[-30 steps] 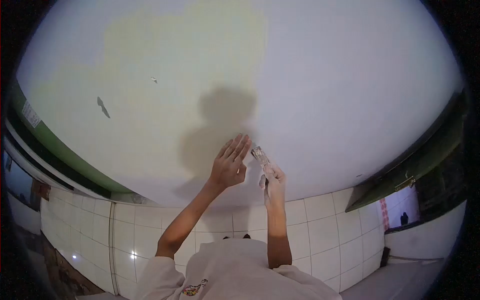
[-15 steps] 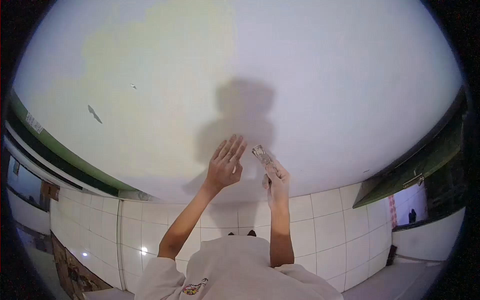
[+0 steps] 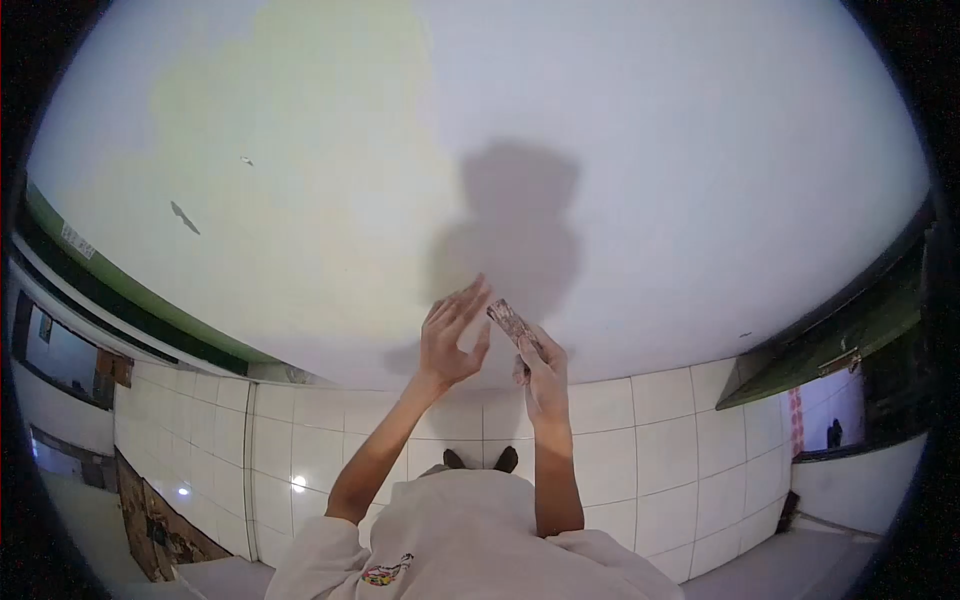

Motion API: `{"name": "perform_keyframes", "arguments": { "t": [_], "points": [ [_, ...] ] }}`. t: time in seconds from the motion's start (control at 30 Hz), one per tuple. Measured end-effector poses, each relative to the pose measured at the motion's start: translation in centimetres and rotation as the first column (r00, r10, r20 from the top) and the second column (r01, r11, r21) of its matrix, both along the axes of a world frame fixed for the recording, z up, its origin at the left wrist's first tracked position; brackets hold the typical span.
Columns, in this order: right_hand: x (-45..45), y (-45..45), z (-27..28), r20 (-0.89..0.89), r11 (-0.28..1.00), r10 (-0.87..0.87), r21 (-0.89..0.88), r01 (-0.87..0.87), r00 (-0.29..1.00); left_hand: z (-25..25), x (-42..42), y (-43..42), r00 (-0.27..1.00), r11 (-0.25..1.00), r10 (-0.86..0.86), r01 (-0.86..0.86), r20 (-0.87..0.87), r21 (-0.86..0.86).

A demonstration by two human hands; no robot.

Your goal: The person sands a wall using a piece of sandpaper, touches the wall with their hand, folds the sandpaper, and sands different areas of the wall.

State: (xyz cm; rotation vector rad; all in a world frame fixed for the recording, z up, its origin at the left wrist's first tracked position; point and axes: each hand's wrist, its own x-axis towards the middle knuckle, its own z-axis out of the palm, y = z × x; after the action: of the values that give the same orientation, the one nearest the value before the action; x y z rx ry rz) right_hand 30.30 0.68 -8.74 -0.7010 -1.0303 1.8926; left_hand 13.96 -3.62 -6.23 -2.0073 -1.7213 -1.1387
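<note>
Grey-white flat tool [image 3: 511, 318] | in right hand [image 3: 545, 376] | left hand [image 3: 450, 340] (outstretched) near

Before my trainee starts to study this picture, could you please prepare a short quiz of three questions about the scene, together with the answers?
1. What does the right hand hold?
(a) a paint roller
(b) a flat stained tool
(c) a folded cloth

2. True or false: the left hand is clenched into a fist.

3. Fill in: as seen here, the yellowish area is on the ____ side of the wall.

Key: 1. b; 2. False, it is open; 3. left.
</note>
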Motion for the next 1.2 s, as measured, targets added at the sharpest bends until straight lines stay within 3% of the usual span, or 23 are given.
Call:
{"name": "perform_keyframes", "arguments": {
  "t": [0.03, 0.07, 0.1, 0.13, 0.23, 0.57, 0.67, 0.73, 0.9, 1.0, 1.07, 1.1, 1.13, 1.2],
  "points": [
    [0.1, -0.1, 0.1, -0.005, 1.0, -0.002, -0.023, 0.002, 1.0, -0.3, 0.5, 0.0, 0.943, 0.997, 0.024, 0.003, 0.333, -0.08],
    [-0.4, -0.2, 0.2, -0.007, 0.999, -0.002, -0.05, 0.002, 1.0, -0.5, 0.1, -0.1, 0.776, 0.987, 0.074, 0.032, 0.626, -0.156],
    [-0.4, -0.3, 0.6, -0.01, 0.999, 0.003, -0.049, -0.004, 1.0, 1.0, 0.3, -0.3, 0.671, 0.946, 0.108, 0.157, 0.734, -0.283],
    [-0.3, -0.4, 1.1, -0.018, 0.999, 0.008, -0.039, -0.008, 1.0, 0.9, 0.4, -0.4, 0.672, 0.947, 0.112, 0.151, 0.732, -0.284],
    [-0.1, -0.6, 1.1, -0.014, 0.999, 0.013, -0.041, -0.013, 1.0, -0.3, 1.1, -0.2, 0.117, 0.899, -0.078, 0.438, 0.99, 0.019],
    [-0.1, -0.9, 1.3, -0.103, 0.988, 0.075, -0.126, -0.088, 0.992, -0.2, 0.5, -0.4, 0.049, 0.855, -0.139, 0.509, 0.989, 0.095],
    [-0.6, -1.3, 1.9, -0.156, 0.982, 0.064, -0.164, -0.09, 0.986, 0.5, -0.2, -0.8, 0.061, 0.857, -0.145, 0.507, 0.988, 0.094],
    [-1.5, -1.7, 1.8, -0.133, 0.984, 0.029, -0.171, -0.052, 0.991, 0.3, -1.1, -0.7, 0.142, 0.873, -0.154, 0.483, 0.978, 0.067],
    [-3.1, -2.7, 3.1, -0.108, 0.987, 0.002, -0.161, -0.02, 0.994, -0.5, -3.9, -0.4, 0.147, 0.851, -0.221, 0.511, 0.964, 0.117],
    [-4.2, -2.9, 3.3, -0.003, 0.998, 0.026, -0.06, -0.026, 1.0, 0.3, -5.1, -0.3, 0.183, 0.847, -0.216, 0.523, 0.959, 0.091],
    [-5.8, -3.2, 2.3, 0.216, 0.899, -0.316, 0.38, 0.219, 0.924, 0.5, -5.8, -0.3, 0.24, 0.893, -0.184, 0.446, 0.953, 0.06],
    [-6.2, -4.0, 4.5, 0.372, 0.801, -0.497, 0.543, 0.251, 0.784, 0.4, -6.4, -0.2, 0.229, 0.89, -0.189, 0.451, 0.955, 0.068],
    [-6.3, -4.5, 5.2, 0.377, 0.798, -0.504, 0.549, 0.251, 0.777, 0.4, -6.8, -0.1, 0.227, 0.888, -0.197, 0.453, 0.954, 0.076],
    [-6.6, -4.9, 6.0, 0.269, 0.608, -0.665, 0.737, 0.296, 0.697, 0.8, -7.5, 0.0, 0.217, 0.884, -0.209, 0.459, 0.954, 0.09]
  ]
}}
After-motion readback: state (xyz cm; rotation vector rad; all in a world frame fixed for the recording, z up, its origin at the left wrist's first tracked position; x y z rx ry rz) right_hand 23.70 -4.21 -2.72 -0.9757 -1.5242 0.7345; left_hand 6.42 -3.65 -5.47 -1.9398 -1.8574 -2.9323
